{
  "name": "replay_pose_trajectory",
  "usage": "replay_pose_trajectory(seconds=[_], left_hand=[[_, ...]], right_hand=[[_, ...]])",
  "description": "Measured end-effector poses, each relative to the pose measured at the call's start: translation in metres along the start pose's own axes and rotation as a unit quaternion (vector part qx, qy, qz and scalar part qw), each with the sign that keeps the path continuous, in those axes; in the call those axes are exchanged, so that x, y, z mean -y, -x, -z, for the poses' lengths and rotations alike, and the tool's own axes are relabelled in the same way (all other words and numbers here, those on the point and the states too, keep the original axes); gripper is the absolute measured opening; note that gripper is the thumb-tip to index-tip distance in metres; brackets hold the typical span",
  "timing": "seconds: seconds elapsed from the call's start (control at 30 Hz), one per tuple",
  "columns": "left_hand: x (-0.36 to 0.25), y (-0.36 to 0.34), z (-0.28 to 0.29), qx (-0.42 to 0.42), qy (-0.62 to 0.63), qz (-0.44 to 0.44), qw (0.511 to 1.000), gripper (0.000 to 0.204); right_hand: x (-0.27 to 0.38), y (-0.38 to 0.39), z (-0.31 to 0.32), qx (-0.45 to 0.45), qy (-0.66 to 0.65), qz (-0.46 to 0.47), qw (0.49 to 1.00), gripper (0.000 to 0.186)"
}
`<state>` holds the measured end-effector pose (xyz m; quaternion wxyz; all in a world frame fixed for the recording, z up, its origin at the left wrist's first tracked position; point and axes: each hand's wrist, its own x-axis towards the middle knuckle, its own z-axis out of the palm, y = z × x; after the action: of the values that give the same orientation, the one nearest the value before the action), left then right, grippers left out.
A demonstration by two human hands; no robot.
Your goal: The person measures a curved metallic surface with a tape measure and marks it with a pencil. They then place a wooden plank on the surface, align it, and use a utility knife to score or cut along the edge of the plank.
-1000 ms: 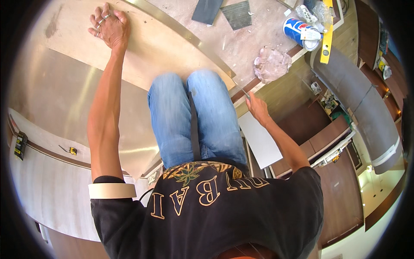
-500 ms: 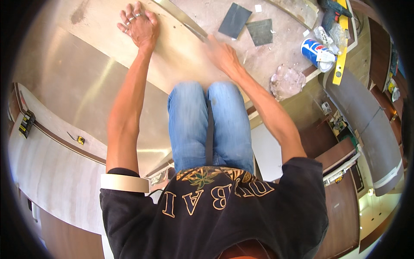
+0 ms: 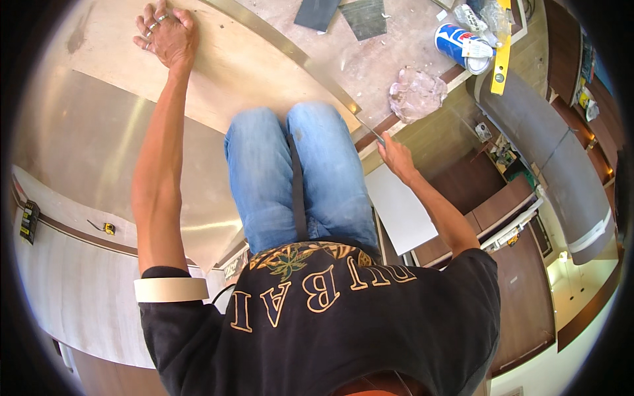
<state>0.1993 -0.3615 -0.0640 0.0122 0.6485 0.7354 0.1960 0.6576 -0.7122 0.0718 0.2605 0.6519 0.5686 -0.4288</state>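
My left hand (image 3: 168, 38) lies on a pale wooden board (image 3: 231, 79), fingers spread and rings on some of them. Along the board's right edge runs a narrow strip of shiny metallic sheet (image 3: 277, 46). Off the near end of that strip, my right hand (image 3: 397, 160) is closed round a slim utility knife (image 3: 379, 138); its thin blade points back toward the strip's corner, and most of the handle is hidden in my fingers. A wider metallic sheet (image 3: 125, 125) extends from under the board on the left.
Two dark sandpaper-like sheets (image 3: 317, 13) lie on the dusty surface beyond the strip. A crumpled clear plastic piece (image 3: 417, 94), a blue-and-white can (image 3: 462, 47) and a yellow spirit level (image 3: 502, 66) are at right. A large grey roll (image 3: 548, 165) stands farther right; a tape measure (image 3: 108, 228) lies left.
My right hand has moved toward me and to the right, from beside the strip to past its near end. The left hand stays pressed on the board. The whole view has shifted.
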Motion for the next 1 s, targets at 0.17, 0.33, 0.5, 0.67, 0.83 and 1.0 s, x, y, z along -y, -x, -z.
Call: replay_pose_trajectory(seconds=[0.17, 0.33, 0.5, 0.67, 0.83, 1.0], left_hand=[[0.0, 0.004, 0.003, 0.002, -0.006, 0.02, 1.0, 0.051], [-0.005, 0.005, 0.007, 0.024, 0.0, 0.025, 0.999, 0.054], [-0.012, 0.003, 0.008, 0.021, 0.03, 0.035, 0.999, 0.053], [-0.009, 0.006, 0.007, 0.037, -0.081, 0.033, 0.995, 0.049], [-0.008, 0.006, 0.005, 0.034, -0.069, 0.031, 0.997, 0.05], [-0.007, 0.002, 0.01, 0.021, -0.001, 0.018, 1.0, 0.053]], right_hand=[[0.038, -0.006, 0.035, -0.006, -0.075, -0.014, 0.997, 0.025], [0.169, -0.119, 0.087, -0.112, -0.129, 0.088, 0.981, 0.032], [0.239, -0.179, 0.131, -0.137, -0.119, 0.175, 0.968, 0.03], [0.135, -0.11, 0.064, -0.098, -0.08, 0.109, 0.986, 0.026], [0.019, -0.009, -0.001, -0.012, -0.026, -0.012, 1.0, 0.025], [0.005, -0.003, 0.004, 0.004, 0.0, -0.023, 1.0, 0.025]])
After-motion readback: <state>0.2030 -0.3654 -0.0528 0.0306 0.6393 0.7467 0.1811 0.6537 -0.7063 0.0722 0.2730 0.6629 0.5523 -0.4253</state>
